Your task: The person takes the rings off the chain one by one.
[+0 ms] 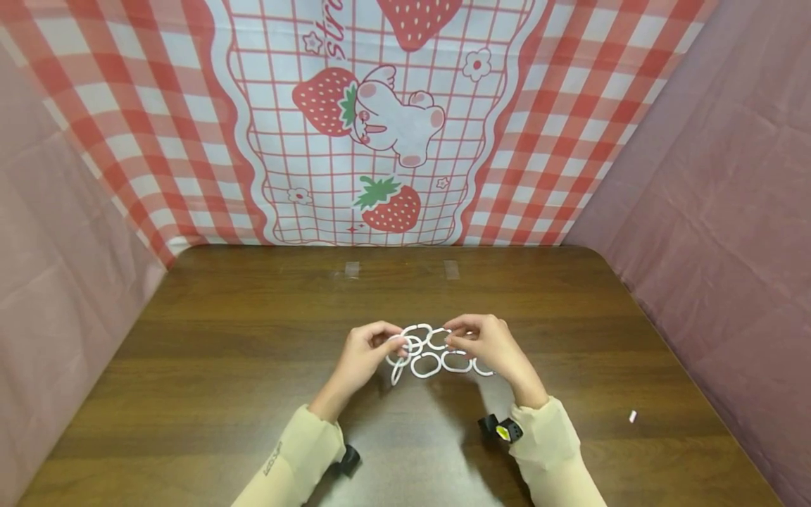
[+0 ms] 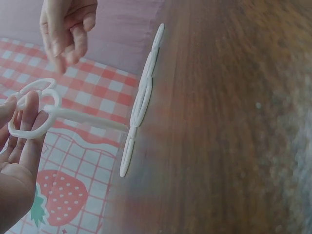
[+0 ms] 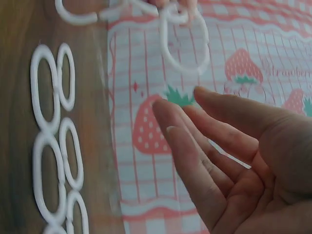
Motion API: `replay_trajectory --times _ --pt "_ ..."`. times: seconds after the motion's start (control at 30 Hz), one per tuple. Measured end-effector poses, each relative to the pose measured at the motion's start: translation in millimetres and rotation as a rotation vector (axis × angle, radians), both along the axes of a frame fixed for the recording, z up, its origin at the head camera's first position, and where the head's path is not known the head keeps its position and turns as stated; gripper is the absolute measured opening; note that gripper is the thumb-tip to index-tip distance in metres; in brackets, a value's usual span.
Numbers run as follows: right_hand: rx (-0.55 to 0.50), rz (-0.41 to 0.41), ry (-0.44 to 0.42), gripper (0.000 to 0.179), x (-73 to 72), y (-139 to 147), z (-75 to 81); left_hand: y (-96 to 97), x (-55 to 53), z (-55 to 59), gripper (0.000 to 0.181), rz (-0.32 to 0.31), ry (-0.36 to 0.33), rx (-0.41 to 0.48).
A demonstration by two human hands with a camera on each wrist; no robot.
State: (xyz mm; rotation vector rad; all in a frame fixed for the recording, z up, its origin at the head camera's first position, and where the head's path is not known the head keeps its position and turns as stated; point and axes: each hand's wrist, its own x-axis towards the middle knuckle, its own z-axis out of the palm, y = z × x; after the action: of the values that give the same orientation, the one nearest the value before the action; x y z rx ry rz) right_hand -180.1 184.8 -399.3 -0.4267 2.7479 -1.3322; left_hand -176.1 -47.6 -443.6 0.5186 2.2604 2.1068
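Observation:
White oval plastic links, joined as a chain, lie in two rows on the table, with one link [image 1: 426,365] at the front near the middle. My left hand [image 1: 366,352] pinches the chain's left end. In the left wrist view the raised link [image 2: 34,136] circles its fingers, and another slants down to the links on the tabletop [image 2: 142,105]. My right hand [image 1: 493,346] hovers over the right part of the chain. The right wrist view shows its fingers [image 3: 183,151] loosely bent with nothing between them, just below a hanging link [image 3: 164,46].
The brown wooden table [image 1: 222,352] ends at a strawberry-print checked cloth [image 1: 532,141] hung behind it. Two clear tape strips [image 1: 352,270] stick near the far edge. A tiny white piece [image 1: 633,416] lies at the right. Pink drapes [image 1: 716,211] flank both sides.

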Motion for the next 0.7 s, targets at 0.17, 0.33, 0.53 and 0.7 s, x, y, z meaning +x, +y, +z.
replay_trajectory --times 0.17,0.33,0.53,0.7 --pt "-0.081 0.015 0.025 0.024 2.4 -18.1 -5.8 0.3 -1.4 -1.0 0.023 -0.012 -0.025 0.062" --pt "-0.200 0.005 0.007 0.018 4.0 -30.9 -9.8 -0.4 -2.2 -1.3 0.022 -0.025 -0.021 0.098" --pt "-0.264 -0.055 0.012 0.017 6.2 -34.1 -7.2 -0.6 -2.0 -0.4 0.023 -0.045 -0.033 0.127" --pt "-0.281 -0.114 0.016 0.019 6.3 -32.1 -3.4 -0.9 -1.6 1.1 0.024 -0.063 -0.043 0.142"
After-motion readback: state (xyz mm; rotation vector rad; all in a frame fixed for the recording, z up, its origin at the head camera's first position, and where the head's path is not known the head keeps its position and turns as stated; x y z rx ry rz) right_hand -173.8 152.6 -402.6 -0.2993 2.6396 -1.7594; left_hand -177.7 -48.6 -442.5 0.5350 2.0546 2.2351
